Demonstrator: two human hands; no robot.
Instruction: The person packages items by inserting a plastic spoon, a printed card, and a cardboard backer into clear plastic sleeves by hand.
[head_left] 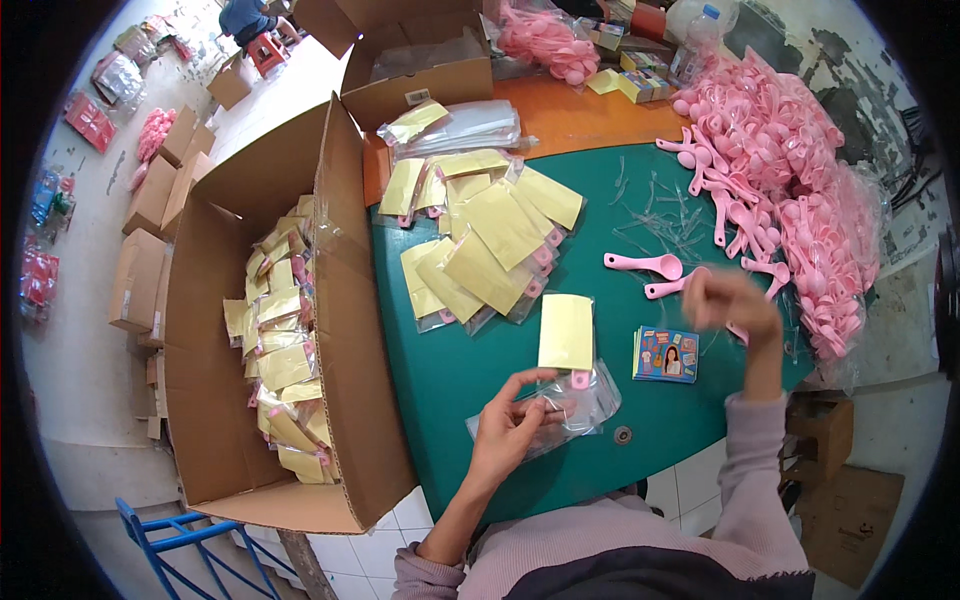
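My left hand (512, 424) is closed on a clear plastic bag (597, 397) near the table's front edge. Its index finger reaches to the lower edge of a bagged yellow card (567, 332), where a pink handle end (580, 379) shows. Smeared by motion, my right hand (735, 302) is over the right of the table, close to two loose pink scoops (644, 264). Whether it holds anything is hidden by the blur. Between my hands lies a small stack of blue printed cards (665, 355). Several bagged yellow cards with pink ends (490, 225) are heaped farther back.
A big cardboard box (362, 330) on the left holds many similar packets (285, 340). Pink scoops (770, 140) pile up along the right side of the green tabletop (610, 290). Clear plastic scraps (660, 215) lie mid-back. A blue metal frame (180, 530) stands lower left.
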